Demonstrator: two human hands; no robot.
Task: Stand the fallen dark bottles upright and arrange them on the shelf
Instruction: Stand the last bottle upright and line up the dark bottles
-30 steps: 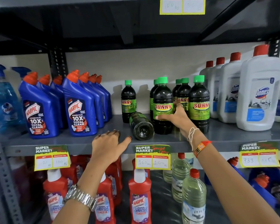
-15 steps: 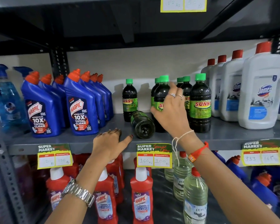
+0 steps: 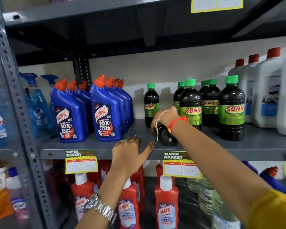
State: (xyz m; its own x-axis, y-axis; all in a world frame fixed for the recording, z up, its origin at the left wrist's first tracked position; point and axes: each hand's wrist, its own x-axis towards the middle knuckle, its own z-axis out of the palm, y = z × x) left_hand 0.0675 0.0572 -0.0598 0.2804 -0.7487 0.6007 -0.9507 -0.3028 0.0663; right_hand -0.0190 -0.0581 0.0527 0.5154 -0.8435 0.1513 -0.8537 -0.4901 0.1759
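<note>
On the middle shelf [image 3: 262,146], the fallen bottle [image 3: 168,138] lies near the front edge, right hand [image 3: 165,118] wrapped over it. Left hand [image 3: 130,152] rests spread at the lip. It could roll off. There's 1 open gap left of it to stand it.

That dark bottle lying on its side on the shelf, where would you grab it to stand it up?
Grip the fallen bottle around its round body, from above. Its base faces the shelf edge and its neck points back, where the right hand is already reaching over it.
</note>
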